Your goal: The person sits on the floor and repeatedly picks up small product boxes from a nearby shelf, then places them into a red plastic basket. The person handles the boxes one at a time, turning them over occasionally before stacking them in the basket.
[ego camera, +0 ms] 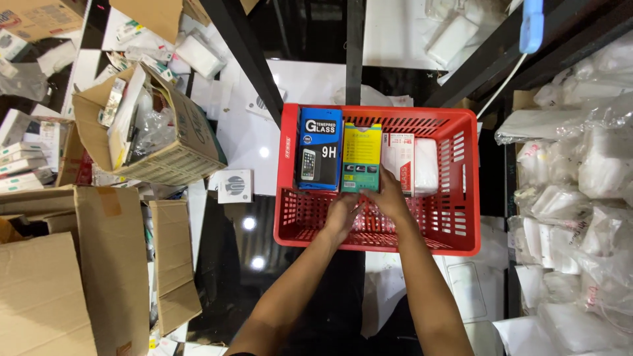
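Both hands at the green packet standing in the red basket

The green packet [361,157] lies at twelve o'clock from both hands, long axis running twelve to six, between a blue packet [320,149] and a white-and-red packet [399,158] in the basket [287,165]. The right hand [389,196] is nearer, fingers pinching its bottom edge; the left hand [343,214] curls just below, grip hidden.

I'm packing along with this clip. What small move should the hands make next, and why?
Probably let go of the green-and-yellow pack. Both the left hand and right hand hold its lower edge, and it already lies in the red basket, in line between the blue pack and the white-and-red pack.
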